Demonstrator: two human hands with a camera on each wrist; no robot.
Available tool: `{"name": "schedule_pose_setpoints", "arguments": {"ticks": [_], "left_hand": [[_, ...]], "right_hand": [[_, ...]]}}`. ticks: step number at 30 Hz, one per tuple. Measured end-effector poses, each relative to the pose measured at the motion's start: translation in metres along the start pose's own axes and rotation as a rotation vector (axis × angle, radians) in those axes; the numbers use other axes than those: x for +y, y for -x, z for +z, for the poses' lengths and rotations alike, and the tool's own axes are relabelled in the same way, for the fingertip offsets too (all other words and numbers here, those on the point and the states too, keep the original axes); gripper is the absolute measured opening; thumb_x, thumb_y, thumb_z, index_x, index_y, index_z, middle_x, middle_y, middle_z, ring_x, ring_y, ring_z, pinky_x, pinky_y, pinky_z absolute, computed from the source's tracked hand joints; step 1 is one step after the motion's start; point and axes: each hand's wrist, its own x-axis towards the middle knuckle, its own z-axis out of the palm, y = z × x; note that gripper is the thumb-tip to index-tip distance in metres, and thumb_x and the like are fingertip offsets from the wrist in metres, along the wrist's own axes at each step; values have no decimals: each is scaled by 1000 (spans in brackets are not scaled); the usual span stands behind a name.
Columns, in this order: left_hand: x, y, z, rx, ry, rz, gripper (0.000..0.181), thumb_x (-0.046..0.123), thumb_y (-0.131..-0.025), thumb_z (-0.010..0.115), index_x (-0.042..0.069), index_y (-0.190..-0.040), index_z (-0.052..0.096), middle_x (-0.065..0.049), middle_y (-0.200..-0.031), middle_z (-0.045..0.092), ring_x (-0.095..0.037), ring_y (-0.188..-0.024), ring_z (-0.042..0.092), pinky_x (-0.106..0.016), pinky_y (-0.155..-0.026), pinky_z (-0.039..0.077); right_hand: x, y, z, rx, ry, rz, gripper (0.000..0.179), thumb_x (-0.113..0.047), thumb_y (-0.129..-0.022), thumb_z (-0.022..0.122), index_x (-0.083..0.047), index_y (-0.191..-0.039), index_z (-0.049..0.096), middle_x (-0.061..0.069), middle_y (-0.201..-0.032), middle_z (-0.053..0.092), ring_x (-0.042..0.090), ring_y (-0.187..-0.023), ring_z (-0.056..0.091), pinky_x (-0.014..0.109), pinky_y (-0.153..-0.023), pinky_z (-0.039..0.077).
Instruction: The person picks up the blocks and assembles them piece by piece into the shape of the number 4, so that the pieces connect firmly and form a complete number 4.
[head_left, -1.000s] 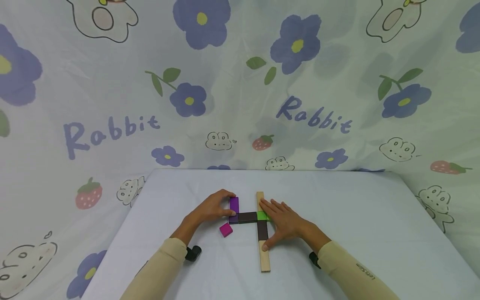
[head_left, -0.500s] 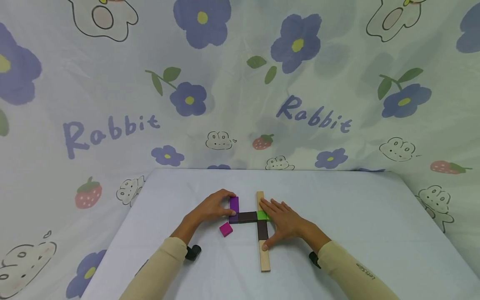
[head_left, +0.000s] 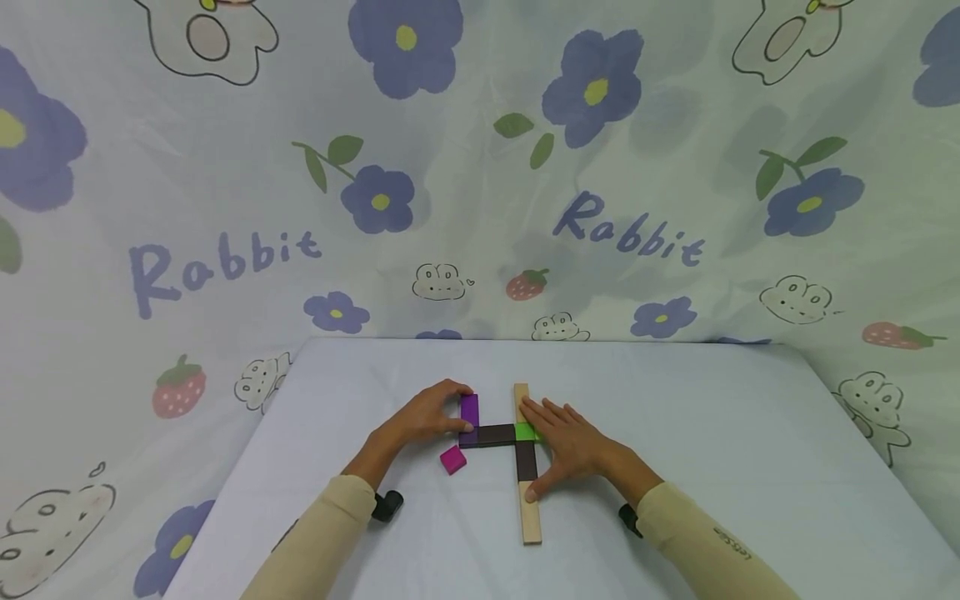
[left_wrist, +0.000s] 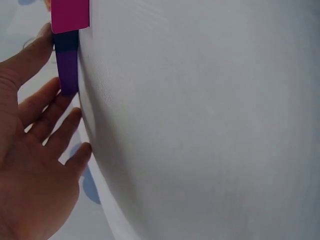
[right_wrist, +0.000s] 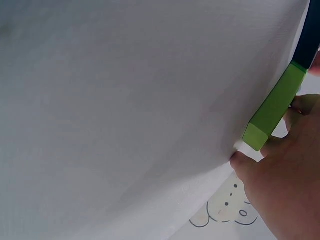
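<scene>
My left hand (head_left: 435,412) curls round a purple block (head_left: 469,408), fingers at its far end and thumb at its near end. In the left wrist view that hand (left_wrist: 30,165) touches the purple block (left_wrist: 67,70), with a magenta block (left_wrist: 70,15) just beyond it. My right hand (head_left: 562,446) lies flat, fingers straight, on a long wooden strip (head_left: 528,517) and a green block (head_left: 524,431). One dark brown block (head_left: 495,434) joins purple to green; another (head_left: 526,461) lies along the strip. The right wrist view shows the green block (right_wrist: 275,107) against my right hand (right_wrist: 280,195).
A loose magenta block (head_left: 452,459) lies just near of my left hand. The blocks rest on a pale table (head_left: 675,433), with a flower-and-rabbit printed cloth (head_left: 480,208) hanging behind and at both sides.
</scene>
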Motion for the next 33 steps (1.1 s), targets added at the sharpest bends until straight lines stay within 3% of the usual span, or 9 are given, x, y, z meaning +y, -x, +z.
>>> {"name": "schedule_pose_setpoints", "arguments": {"ticks": [22,33], "left_hand": [[-3,3,-1,9,30,33,71,26,-84,84,4,-144,52,-14,-143,54,-33,-138,45,-49,-115,34],[-3,9,-3,12,65,15,80,36,-81,83,9,-148,49,-12,-148,49,-32,-140,43,-53,-115,33]], "right_hand": [[-1,-1,1,-8,-9,9,137,-78,-59,81,-17,-164,18,2,-169,14,30,-155,9,55,-122,10],[0,-1,0,-7,1,19,137,-79,-58,80,-18,-164,18,0,-169,13,28,-155,9,54,-122,9]]}}
